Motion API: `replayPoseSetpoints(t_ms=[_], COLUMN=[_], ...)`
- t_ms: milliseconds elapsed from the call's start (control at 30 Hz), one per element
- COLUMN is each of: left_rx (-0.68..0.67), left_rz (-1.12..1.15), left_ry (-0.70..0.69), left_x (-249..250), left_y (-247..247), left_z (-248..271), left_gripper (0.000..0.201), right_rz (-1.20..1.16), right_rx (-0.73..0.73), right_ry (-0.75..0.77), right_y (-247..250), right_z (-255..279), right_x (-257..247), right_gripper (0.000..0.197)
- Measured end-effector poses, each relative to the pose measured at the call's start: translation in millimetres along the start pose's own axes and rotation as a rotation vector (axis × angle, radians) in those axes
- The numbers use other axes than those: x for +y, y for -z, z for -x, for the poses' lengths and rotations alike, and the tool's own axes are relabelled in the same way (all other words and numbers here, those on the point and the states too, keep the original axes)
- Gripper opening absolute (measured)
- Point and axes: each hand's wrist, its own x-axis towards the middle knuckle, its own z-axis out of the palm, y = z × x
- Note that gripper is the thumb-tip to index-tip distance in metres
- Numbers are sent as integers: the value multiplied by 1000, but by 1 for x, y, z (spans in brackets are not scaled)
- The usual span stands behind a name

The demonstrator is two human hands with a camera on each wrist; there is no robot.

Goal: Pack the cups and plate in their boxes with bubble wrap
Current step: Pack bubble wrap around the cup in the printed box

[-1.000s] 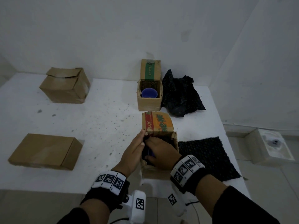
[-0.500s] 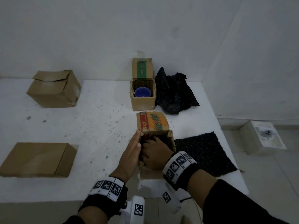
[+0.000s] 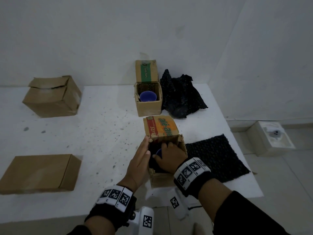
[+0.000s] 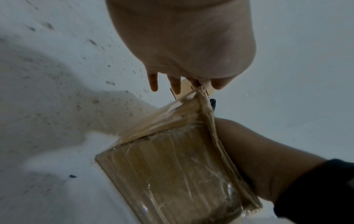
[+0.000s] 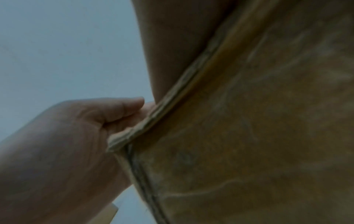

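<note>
A near cardboard box [image 3: 161, 178] stands open, its orange printed flap [image 3: 160, 128] tipped back. My right hand [image 3: 169, 155] reaches inside it, fingers curled round a blue cup [image 3: 159, 152] that shows only as a sliver among dark bubble wrap. My left hand [image 3: 140, 158] lies flat against the box's left wall, fingers straight; the left wrist view shows those fingers [image 4: 153, 81] beside the box [image 4: 172, 166]. In the right wrist view the left hand [image 5: 76, 128] lies at the box rim [image 5: 172, 98]. A far open box [image 3: 148, 107] holds another blue cup [image 3: 148, 96].
Crumpled black bubble wrap [image 3: 181, 97] lies right of the far box, and a flat black sheet [image 3: 215, 158] lies right of the near box, near the table's right edge. A closed box [image 3: 52, 97] and a flat closed box [image 3: 40, 172] sit at the left.
Both hands stay at the near box. My right hand has shifted slightly inside it, and the head view has tilted up a little.
</note>
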Motion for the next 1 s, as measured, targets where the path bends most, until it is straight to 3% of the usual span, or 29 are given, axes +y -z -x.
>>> replayPoseSetpoints(t_ms=[100, 200, 333, 533, 633, 767, 867, 1000], left_rx=[-9, -14, -10, -3, 7, 63, 144, 119], left_rz=[8, 27, -9, -44, -88, -437, -530, -393], left_ry=[7, 11, 11, 36, 103, 107, 0, -163], left_x=[0, -1, 1, 8, 21, 45, 69, 100], left_y=[2, 4, 4, 3, 5, -1, -26, -79], left_z=[1, 1, 1, 4, 4, -5, -10, -8], left_gripper=[43, 44, 42, 42, 45, 54, 51, 50], right_rz=[52, 111, 133, 171, 98, -54, -174, -216], right_rx=[43, 107, -27, -83, 78, 405, 480, 500], right_ry=[22, 147, 139, 176, 249, 459, 471, 387], right_y=[3, -4, -11, -8, -2, 6, 19, 26], right_z=[7, 20, 18, 12, 23, 43, 55, 60], right_x=[-5, -15, -13, -9, -2, 28, 60, 122], right_gripper=[53, 49, 45, 43, 39, 37, 30, 28])
